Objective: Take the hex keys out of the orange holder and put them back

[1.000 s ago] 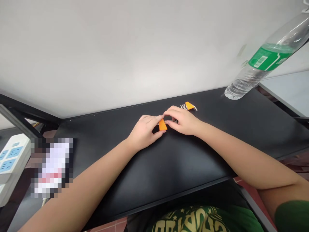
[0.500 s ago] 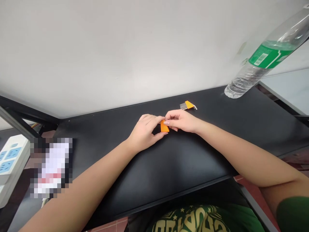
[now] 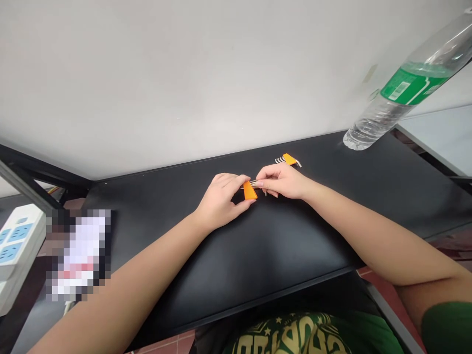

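Observation:
My left hand grips an orange hex key holder between thumb and fingers, just above the black tabletop. Thin metal hex keys stick out of the holder's right side. My right hand is closed on these keys, thumb and index finger pinched at their right ends. How many keys it pinches is hidden by the fingers. Behind my right hand lies a second orange holder with a row of metal keys in it, apart from my fingers.
A large clear bottle with a green label stands at the back right by the wall. At the left are a white power strip and a blurred-out flat object. The black table's front edge runs close to my body.
My right hand has moved slightly right, away from the orange holder, and metal keys now show between holder and fingers. My left hand keeps its grip, almost unmoved.

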Demonstrator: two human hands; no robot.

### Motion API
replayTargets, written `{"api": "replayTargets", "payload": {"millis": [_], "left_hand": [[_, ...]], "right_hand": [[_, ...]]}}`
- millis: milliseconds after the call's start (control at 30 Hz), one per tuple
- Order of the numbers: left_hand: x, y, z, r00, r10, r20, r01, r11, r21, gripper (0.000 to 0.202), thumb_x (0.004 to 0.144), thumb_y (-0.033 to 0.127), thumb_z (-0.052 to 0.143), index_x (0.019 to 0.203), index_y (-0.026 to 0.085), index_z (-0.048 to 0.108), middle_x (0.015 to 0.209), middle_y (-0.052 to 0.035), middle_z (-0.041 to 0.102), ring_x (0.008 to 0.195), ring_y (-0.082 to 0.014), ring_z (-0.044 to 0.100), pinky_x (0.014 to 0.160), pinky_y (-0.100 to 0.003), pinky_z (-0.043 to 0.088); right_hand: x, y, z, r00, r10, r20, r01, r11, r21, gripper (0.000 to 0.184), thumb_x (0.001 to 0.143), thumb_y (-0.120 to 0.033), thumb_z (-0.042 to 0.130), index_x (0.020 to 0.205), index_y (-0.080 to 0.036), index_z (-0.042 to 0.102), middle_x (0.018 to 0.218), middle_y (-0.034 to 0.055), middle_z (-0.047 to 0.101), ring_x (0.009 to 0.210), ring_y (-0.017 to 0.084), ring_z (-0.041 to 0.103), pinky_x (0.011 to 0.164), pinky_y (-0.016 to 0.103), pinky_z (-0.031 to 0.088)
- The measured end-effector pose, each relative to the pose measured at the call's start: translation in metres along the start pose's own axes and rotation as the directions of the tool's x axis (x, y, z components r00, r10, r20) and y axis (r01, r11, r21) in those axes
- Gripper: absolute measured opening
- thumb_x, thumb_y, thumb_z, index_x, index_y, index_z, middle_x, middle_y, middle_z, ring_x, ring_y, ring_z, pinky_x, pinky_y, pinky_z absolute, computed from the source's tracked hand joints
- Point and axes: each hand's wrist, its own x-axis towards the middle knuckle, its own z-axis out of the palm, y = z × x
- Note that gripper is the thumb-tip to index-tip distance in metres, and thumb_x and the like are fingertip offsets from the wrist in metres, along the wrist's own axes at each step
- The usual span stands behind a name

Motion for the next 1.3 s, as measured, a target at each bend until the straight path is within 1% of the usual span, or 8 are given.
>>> {"api": "replayTargets", "payload": {"millis": [167, 333, 500, 633, 833, 1067, 1167, 1300], "left_hand": [[0.001, -0.010, -0.001, 0.992, -0.122, -0.013, 0.123, 0.986, 0.114, 0.038, 0.091, 0.037, 0.071, 0.124, 0.022, 0.059, 0.118, -0.0076, 0.073, 0.112, -0.0260, 0.067, 0.105, -0.042, 0.046], [0.000, -0.018, -0.002, 0.971, -0.235, -0.037, 0.238, 0.957, 0.168, 0.040, 0.090, 0.037, 0.071, 0.125, 0.022, 0.060, 0.114, -0.0074, 0.073, 0.108, -0.0274, 0.067, 0.100, -0.043, 0.047], [-0.001, -0.019, -0.001, 0.969, -0.244, -0.030, 0.245, 0.955, 0.166, 0.040, 0.090, 0.037, 0.070, 0.126, 0.022, 0.060, 0.113, -0.0074, 0.073, 0.106, -0.0276, 0.067, 0.100, -0.045, 0.047], [-0.001, -0.018, -0.001, 0.967, -0.254, -0.020, 0.254, 0.954, 0.162, 0.041, 0.090, 0.038, 0.069, 0.127, 0.023, 0.059, 0.112, -0.0071, 0.073, 0.106, -0.0276, 0.067, 0.101, -0.044, 0.047], [-0.001, -0.018, -0.001, 0.963, -0.268, -0.002, 0.265, 0.950, 0.163, 0.041, 0.091, 0.039, 0.068, 0.128, 0.022, 0.059, 0.111, -0.0062, 0.073, 0.105, -0.0263, 0.067, 0.102, -0.043, 0.047], [-0.001, -0.019, -0.001, 0.965, -0.262, 0.008, 0.258, 0.954, 0.152, 0.042, 0.091, 0.040, 0.068, 0.128, 0.023, 0.059, 0.112, -0.0073, 0.073, 0.105, -0.0277, 0.068, 0.102, -0.046, 0.047], [-0.001, -0.019, -0.001, 0.964, -0.266, 0.012, 0.261, 0.953, 0.156, 0.042, 0.091, 0.040, 0.068, 0.128, 0.024, 0.058, 0.112, -0.0075, 0.073, 0.105, -0.0280, 0.068, 0.102, -0.046, 0.047], [-0.002, -0.018, 0.000, 0.964, -0.267, 0.012, 0.262, 0.953, 0.152, 0.041, 0.091, 0.039, 0.068, 0.128, 0.023, 0.058, 0.111, -0.0071, 0.073, 0.105, -0.0272, 0.068, 0.102, -0.045, 0.047]], "right_hand": [[0.000, -0.002, -0.007, 0.981, 0.024, -0.192, -0.031, 0.999, -0.035, 0.025, 0.095, -0.039, 0.067, 0.081, -0.018, 0.065, 0.059, -0.0038, 0.055, 0.047, 0.008, 0.047, 0.052, 0.025, 0.039], [0.004, 0.005, -0.020, 0.919, 0.213, -0.331, -0.286, 0.940, -0.188, 0.024, 0.093, -0.037, 0.063, 0.076, -0.019, 0.064, 0.066, -0.0018, 0.061, 0.046, 0.009, 0.044, 0.052, 0.027, 0.034], [0.006, 0.006, -0.022, 0.921, 0.229, -0.315, -0.367, 0.781, -0.506, 0.026, 0.095, -0.035, 0.061, 0.074, -0.021, 0.063, 0.073, -0.0007, 0.064, 0.066, 0.014, 0.053, 0.067, 0.030, 0.040], [0.004, 0.004, -0.026, 0.938, 0.251, -0.241, -0.348, 0.708, -0.615, 0.024, 0.097, -0.036, 0.059, 0.079, -0.022, 0.064, 0.074, -0.0003, 0.063, 0.068, 0.015, 0.052, 0.072, 0.033, 0.040], [0.002, 0.007, -0.034, 0.952, 0.234, -0.198, -0.306, 0.726, -0.616, 0.024, 0.096, -0.037, 0.059, 0.078, -0.022, 0.064, 0.074, -0.0009, 0.061, 0.069, 0.015, 0.051, 0.077, 0.034, 0.042], [0.004, 0.014, -0.037, 0.915, 0.333, -0.226, -0.380, 0.899, -0.217, 0.030, 0.094, -0.046, 0.061, 0.078, -0.022, 0.057, 0.067, -0.0008, 0.054, 0.048, 0.011, 0.043, 0.049, 0.028, 0.031], [0.005, 0.014, -0.034, 0.917, 0.284, -0.281, -0.373, 0.861, -0.346, 0.031, 0.094, -0.045, 0.061, 0.074, -0.022, 0.057, 0.066, 0.0002, 0.055, 0.051, 0.013, 0.044, 0.051, 0.029, 0.033], [0.004, 0.010, -0.031, 0.926, 0.229, -0.300, -0.367, 0.732, -0.574, 0.033, 0.094, -0.039, 0.060, 0.067, -0.022, 0.053, 0.070, 0.0012, 0.057, 0.061, 0.016, 0.047, 0.059, 0.032, 0.036]]}}
